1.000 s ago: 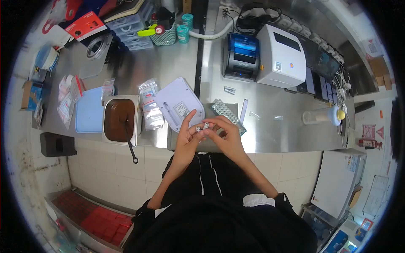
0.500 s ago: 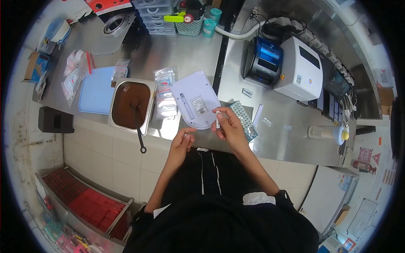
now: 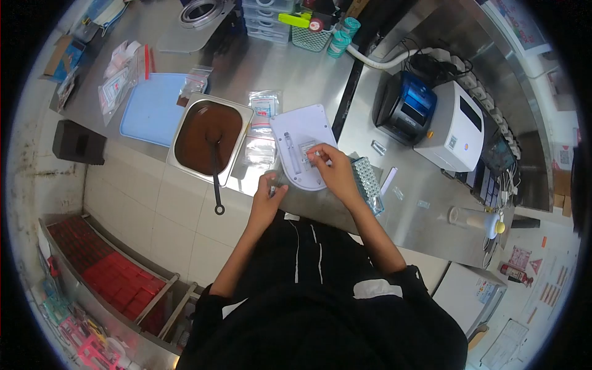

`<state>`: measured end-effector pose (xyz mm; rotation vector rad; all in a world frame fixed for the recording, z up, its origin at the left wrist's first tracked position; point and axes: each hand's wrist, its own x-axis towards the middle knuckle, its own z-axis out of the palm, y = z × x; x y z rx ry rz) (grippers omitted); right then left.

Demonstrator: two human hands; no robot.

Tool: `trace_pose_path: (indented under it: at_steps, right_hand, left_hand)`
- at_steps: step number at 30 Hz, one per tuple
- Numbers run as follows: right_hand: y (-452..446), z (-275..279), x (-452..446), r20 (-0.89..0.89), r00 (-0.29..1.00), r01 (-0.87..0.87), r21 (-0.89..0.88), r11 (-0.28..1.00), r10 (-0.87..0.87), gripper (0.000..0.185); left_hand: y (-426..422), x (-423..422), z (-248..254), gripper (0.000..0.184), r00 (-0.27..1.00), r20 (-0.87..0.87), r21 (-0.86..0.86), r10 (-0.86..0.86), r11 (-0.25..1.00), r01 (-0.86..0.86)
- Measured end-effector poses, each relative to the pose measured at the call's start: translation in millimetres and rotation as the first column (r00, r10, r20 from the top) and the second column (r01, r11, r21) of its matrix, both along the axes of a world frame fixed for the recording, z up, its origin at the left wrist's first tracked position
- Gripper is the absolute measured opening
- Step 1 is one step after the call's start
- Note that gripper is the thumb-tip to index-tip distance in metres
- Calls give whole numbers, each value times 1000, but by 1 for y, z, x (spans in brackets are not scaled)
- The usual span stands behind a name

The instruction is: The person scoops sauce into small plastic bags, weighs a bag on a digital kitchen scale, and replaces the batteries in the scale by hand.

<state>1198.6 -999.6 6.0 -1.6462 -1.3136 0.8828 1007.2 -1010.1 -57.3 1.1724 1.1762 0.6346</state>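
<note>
A pale lavender device (image 3: 313, 126), which looks like a kitchen scale lying underside up, rests near the counter's front edge. A long narrow slot (image 3: 292, 154), shaped like a battery compartment, and a printed label show on it. My right hand (image 3: 333, 169) is above the label, thumb and fingertips pinched together; what they hold, if anything, is too small to tell. Just off the device's near left corner, my left hand (image 3: 266, 200) is curled around a small greyish thing (image 3: 272, 192), partly hidden by the fingers.
A steel pan of brown liquid (image 3: 177, 154) with a ladle (image 3: 216, 185) stands left of the device. Clear packets (image 3: 262, 148) lie between them. To the right are a patterned teal box (image 3: 368, 185), a black-and-blue printer (image 3: 404, 108), a white machine (image 3: 450, 132) and a bottle (image 3: 472, 219).
My right hand has moved left over the device; the small white cylinder in its fingers no longer shows. A greyish thing now shows in my left hand. The view has shifted.
</note>
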Motion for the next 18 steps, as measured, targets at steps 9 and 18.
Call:
trace_pose_path:
  at_steps: [9,18]
  right_hand:
    - [26,-8,-4,-142,990,-34,-101,994,20,15]
    - [11,-18,-5,-215,976,26,-81,996,-43,19]
  left_hand:
    - [11,27,-4,54,1000,-6,57,17,998,-17]
    - [9,30,-4,56,1000,-15,45,-21,999,22]
